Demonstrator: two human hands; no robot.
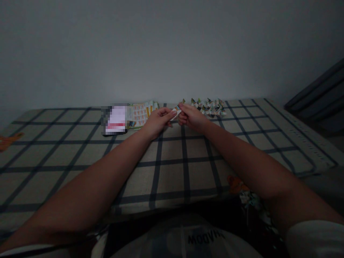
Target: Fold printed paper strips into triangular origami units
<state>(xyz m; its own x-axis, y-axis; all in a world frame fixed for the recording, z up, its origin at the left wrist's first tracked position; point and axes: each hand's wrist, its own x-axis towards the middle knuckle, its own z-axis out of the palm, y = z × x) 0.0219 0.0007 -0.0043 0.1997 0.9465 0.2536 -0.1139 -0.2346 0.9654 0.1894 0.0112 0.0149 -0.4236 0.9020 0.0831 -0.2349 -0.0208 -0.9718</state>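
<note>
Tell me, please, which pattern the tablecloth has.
The tablecloth has a grid of dark bluish lines on a pale greyish ground, visible in the head view.

Folded strip (176,113) at frame centre is showing as printed paper. Sheets (139,111) left of centre: also looking like printed paper. Checked cover (172,175) across lower frame is reading as matt cloth. Wall (172,50) up top is looking smooth, matt.

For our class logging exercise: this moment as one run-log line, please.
left hand: holding paper | right hand: holding paper | leftward: phone, sheets | rightward: folded pieces
</note>
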